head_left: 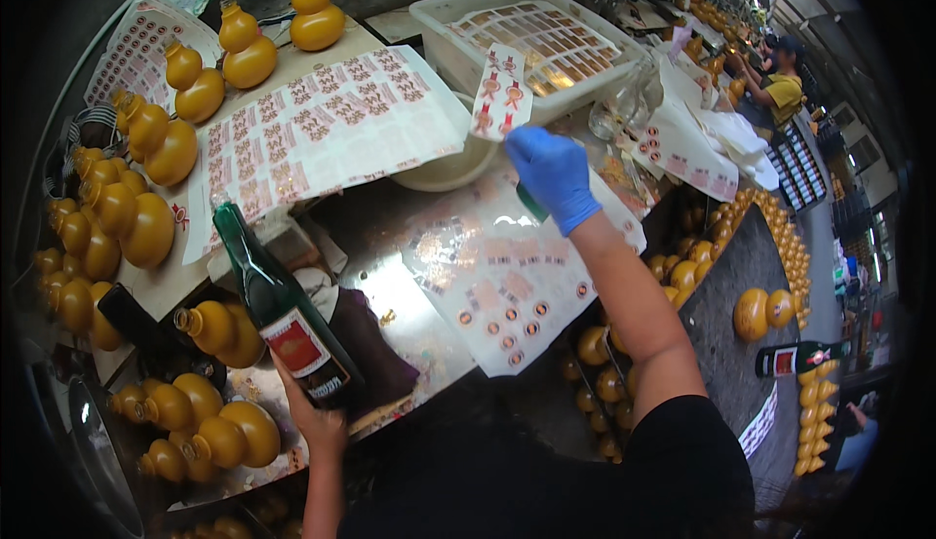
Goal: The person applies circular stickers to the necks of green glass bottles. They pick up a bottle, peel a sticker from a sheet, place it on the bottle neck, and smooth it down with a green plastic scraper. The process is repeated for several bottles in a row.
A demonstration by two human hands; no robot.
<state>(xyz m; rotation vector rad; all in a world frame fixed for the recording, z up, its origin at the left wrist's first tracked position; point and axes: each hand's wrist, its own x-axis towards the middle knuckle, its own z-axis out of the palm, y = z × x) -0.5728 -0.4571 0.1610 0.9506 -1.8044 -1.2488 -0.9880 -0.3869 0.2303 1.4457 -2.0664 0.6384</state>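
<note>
A dark green glass bottle [283, 295] with a red and black label leans at the left front. My bare left hand [310, 412] is closed around its lower end. My right hand [558, 173], in a blue glove, is closed at the lower corner of a small sheet of red and gold decals [504, 89], which it pinches over the rim of a white bowl [453, 173]. A small dark green piece [531, 204] shows beneath the glove; whether the hand holds it cannot be told. Below lies a wet decal sheet [507, 276] on the metal tabletop.
Several yellow gourd-shaped bottles [146, 227] crowd the left side. A large decal sheet [331, 120] lies across the back board. Behind it stands a white plastic tub [429, 22] with decal sheets inside. At right is a dark table [726, 344] with more gourd bottles; another person [780, 91] works beyond.
</note>
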